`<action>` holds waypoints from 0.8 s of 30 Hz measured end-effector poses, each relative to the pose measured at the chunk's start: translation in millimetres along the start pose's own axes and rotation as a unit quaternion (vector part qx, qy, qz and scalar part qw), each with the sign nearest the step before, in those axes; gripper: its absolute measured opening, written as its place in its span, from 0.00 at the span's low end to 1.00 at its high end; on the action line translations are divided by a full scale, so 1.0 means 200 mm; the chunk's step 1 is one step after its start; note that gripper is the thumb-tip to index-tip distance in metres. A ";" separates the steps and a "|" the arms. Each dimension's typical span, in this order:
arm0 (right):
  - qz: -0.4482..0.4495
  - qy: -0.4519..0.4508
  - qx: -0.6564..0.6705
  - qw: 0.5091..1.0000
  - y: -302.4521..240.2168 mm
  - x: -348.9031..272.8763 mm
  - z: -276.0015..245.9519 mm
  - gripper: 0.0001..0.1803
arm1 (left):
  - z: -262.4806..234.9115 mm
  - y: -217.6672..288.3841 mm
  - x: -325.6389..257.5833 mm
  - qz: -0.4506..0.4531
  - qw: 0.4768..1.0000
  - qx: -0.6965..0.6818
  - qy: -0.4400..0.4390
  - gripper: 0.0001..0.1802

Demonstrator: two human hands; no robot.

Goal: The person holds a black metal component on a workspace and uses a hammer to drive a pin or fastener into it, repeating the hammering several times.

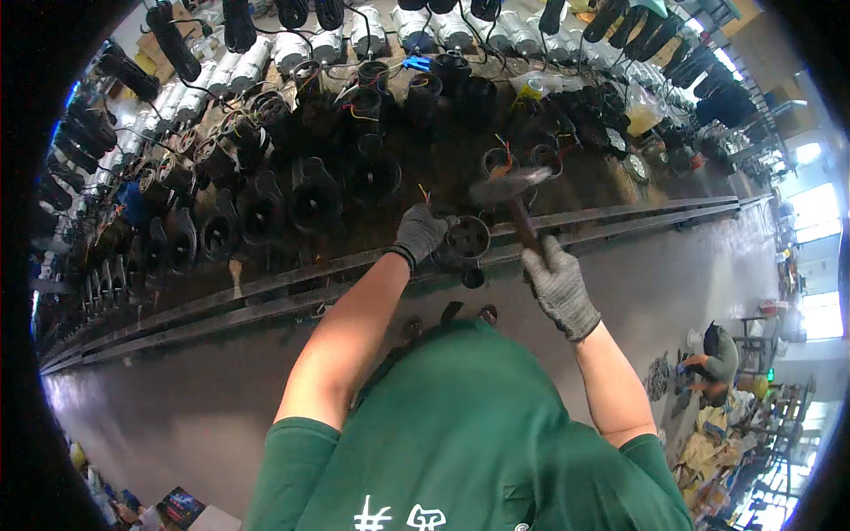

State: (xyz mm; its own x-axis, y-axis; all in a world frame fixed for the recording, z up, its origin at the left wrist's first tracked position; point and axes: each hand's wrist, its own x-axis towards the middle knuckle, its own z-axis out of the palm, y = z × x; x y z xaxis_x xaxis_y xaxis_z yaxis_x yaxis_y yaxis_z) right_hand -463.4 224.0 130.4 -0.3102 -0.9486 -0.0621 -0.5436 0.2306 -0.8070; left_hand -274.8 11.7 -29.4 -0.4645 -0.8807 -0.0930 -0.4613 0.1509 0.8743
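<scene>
Held hammer [509, 187] in gloved R hand [560, 288], wrapped round lower handle; saw head blurred, up beyond grip. Had gloved L hand [420, 234] at L side of black housing [467, 237], left of hammer grip & at bench edge; couldn't tell if clamped on rim or only resting there.

Judged hammer stiff, head-heavy, hard to damage; best gripped low on handle, firmly, as likely to twist if held loose. Judged housing rigid, mod. weight, maybe slick under glove, poss. brittle at rim; best steadied by outer wall, well off coloured wires [424, 192] just beyond L hand.

Saw dark bench [589, 190] past both hands, w/ metal rail [620, 213] along near edge, under L hand & just beyond R. Left of L hand, noted similar black housings [316, 195] in a row. Farther beyond, saw pale cylinders [416, 31] & bundled black cables [173, 42]. Well right of R hand, saw another person [722, 358] low down, plus bright windows [816, 208]. Nearer than L grip, off left, saw grey floor [212, 407].
</scene>
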 end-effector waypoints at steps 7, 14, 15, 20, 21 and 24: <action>-0.095 -0.140 -0.331 0.928 0.31 0.08 0.26 0.23 | -0.04 0.08 -0.04 0.023 0.997 0.064 0.024 0.18; 0.047 -0.134 -0.141 0.980 0.21 0.11 0.10 0.20 | -0.01 0.05 -0.03 0.023 1.000 -0.011 -0.016 0.16; 0.059 -0.116 -0.124 0.984 0.14 0.09 0.08 0.20 | 0.00 0.05 -0.03 0.016 0.998 -0.056 -0.014 0.17; 0.048 0.018 -0.043 0.998 0.04 -0.03 0.04 0.22 | 0.01 0.05 -0.01 -0.045 0.995 0.089 -0.004 0.21; -0.002 0.026 -0.066 0.997 0.08 -0.04 0.08 0.22 | 0.01 0.05 -0.02 -0.033 0.997 0.067 0.011 0.20; 0.128 -0.157 -0.294 0.934 0.23 -0.02 0.20 0.22 | 0.01 0.05 -0.03 -0.008 0.999 0.037 0.019 0.17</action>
State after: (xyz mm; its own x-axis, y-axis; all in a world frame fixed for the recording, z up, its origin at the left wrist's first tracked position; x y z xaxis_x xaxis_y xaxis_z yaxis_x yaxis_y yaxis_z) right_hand -457.4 229.2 69.9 -0.2952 -0.8419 -0.4517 -0.8457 0.4502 -0.2865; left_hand -278.2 20.0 -20.9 -0.4284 -0.8993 -0.0879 -0.5241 0.1681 0.8349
